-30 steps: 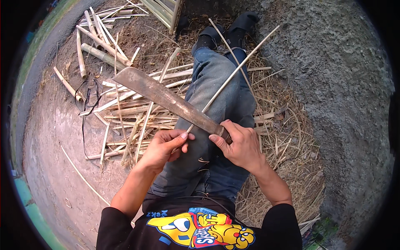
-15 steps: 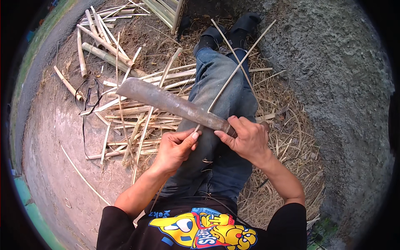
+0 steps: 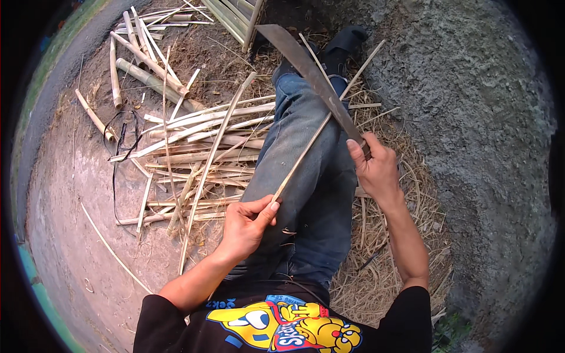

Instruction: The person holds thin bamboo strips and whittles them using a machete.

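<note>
A: What do we have in our left hand (image 3: 246, 230)?
B: The near end of a thin strip (image 3: 300, 159). Our thumb and forefinger are pinched together on it, and the other fingers curl in beneath.

A: And where does the strip go from there?
B: It slants up and to the right, above our jeans (image 3: 288, 126), its far end out near our shoes (image 3: 347, 42).

A: Our right hand (image 3: 378, 167)?
B: Its fingers are wrapped around the handle of a knife (image 3: 318, 85), the thumb lying along it. The long blade points up and to the left, away from us.

A: Do blade and strip meet?
B: They cross over our legs, past the middle of the strip. We cannot tell whether they touch.

A: What lies around us?
B: To our left, a loose pile (image 3: 200, 156) of split bamboo, with some poles (image 3: 150, 63) farther out. To our right, shavings (image 3: 429, 235) cover the ground below a rough grey wall (image 3: 471, 129).
</note>
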Tool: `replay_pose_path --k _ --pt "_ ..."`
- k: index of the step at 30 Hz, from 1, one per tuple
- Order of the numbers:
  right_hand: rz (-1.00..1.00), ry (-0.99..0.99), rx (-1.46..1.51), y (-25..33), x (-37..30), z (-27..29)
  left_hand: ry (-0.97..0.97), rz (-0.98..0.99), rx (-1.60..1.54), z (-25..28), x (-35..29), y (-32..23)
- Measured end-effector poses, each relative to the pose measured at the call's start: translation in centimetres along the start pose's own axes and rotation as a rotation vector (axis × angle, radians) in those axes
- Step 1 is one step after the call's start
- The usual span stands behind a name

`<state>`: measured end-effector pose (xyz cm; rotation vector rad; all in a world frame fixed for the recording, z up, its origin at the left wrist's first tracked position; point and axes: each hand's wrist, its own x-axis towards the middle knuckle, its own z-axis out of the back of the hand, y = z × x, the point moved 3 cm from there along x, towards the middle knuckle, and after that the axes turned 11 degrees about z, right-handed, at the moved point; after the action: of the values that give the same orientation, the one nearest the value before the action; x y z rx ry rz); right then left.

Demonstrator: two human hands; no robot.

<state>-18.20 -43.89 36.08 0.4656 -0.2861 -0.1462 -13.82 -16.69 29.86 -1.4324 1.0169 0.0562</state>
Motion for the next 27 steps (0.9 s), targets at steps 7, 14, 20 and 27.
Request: replay_pose_path --k 7,14,20,27 --pt "0.322 0.145 -0.142 3.6 -3.2 -2.9 -0.003 0.039 -0.038 0.8 -0.4 0.4" --pt "0.146 0.036 -0.019 0.8 -0.8 -2.4 0.056 0.039 -0.066 0.1 0.7 -0.3" --pt "0.297 -0.004 -0.205 -0.2 -1.6 -2.1 0.019 0.092 -0.060 1.1 -0.4 0.8" --pt "-0.119 -0.150 -0.034 -7.5 2.6 1.3 0.032 0.085 -0.053 1.5 0.1 0.3"
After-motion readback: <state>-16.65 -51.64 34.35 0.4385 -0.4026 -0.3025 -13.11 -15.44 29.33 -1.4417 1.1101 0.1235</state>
